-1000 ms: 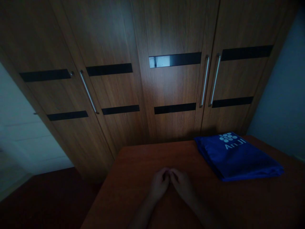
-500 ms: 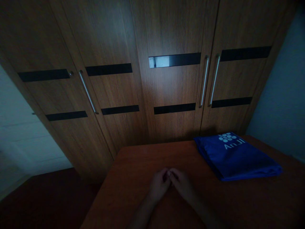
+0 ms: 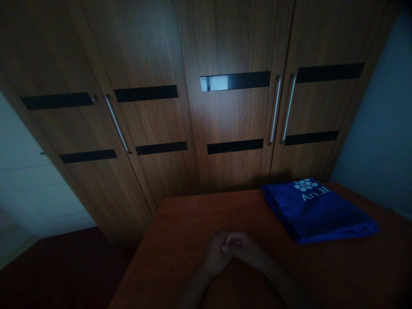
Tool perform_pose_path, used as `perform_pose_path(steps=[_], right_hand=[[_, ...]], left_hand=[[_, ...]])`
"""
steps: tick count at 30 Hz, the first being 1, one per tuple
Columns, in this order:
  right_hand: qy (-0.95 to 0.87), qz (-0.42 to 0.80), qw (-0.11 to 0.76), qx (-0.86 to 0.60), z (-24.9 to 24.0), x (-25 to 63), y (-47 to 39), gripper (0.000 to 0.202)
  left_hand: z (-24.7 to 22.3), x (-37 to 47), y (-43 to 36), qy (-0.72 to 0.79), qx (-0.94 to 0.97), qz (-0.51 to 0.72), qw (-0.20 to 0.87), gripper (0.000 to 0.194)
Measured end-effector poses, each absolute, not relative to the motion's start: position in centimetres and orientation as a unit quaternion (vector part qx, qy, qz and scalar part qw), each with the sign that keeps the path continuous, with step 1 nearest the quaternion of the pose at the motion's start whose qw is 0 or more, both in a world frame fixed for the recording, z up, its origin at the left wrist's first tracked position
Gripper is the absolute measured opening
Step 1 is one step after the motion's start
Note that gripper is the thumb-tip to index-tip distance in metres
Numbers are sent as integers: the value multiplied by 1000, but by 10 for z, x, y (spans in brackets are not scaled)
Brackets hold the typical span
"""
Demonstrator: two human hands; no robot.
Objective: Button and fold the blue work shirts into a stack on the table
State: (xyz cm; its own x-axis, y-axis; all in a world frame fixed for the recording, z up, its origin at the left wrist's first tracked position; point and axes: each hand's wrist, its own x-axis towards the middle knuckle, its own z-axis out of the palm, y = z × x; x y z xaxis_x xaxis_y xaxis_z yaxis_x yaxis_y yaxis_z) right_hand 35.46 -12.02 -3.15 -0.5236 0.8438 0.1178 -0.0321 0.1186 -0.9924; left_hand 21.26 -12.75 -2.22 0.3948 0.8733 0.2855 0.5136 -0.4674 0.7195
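Note:
My left hand [image 3: 215, 253] and my right hand [image 3: 245, 249] are clasped together above the brown wooden table [image 3: 180, 223], at the lower middle of the head view. Both are closed, with fingers curled and pressed against each other. The right hand's bent fingers and a thumb tip show where the hands meet. Part of the left hand's fingers is hidden. No object shows in either hand, and the light is dim. To the right of the hands lies a folded blue cloth bag [image 3: 318, 214] with a white printed logo and letters, apart from them.
A wooden wardrobe [image 3: 231, 116] with black strips and metal handles [image 3: 275, 109] stands behind the table, its doors shut. A pale wall [image 3: 376, 124] is on the right. White panelling [image 3: 35, 189] and a dark red floor [image 3: 64, 266] are at left.
My hands have shifted from touching at the fingertips to a closer clasp, slightly lower. The view has moved very slightly. The blue bag lies where it was.

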Motion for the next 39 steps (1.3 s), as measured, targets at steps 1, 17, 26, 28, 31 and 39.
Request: perform_pose_path(steps=[1, 17, 26, 28, 31, 39], right_hand=[[-647, 585, 377, -310, -31, 355, -120, 28], [-700, 426, 378, -431, -46, 359, -105, 22], [-732, 291, 334, -518, -45, 365, -108, 25], [-734, 293, 327, -517, -45, 364, -110, 25], [-733, 294, 327, -519, -48, 364, -109, 25], [-753, 270, 321, -508, -50, 364, -109, 22]], left_hand=[[-23, 213, -128, 441, 789, 333, 269, 24], [-30, 211, -120, 404, 689, 431, 420, 30], [-24, 206, -124, 343, 733, 380, 448, 22], [-24, 205, -124, 345, 730, 374, 457, 20], [-25, 205, -123, 340, 732, 373, 458, 21], [-27, 203, -121, 364, 717, 344, 484, 22]])
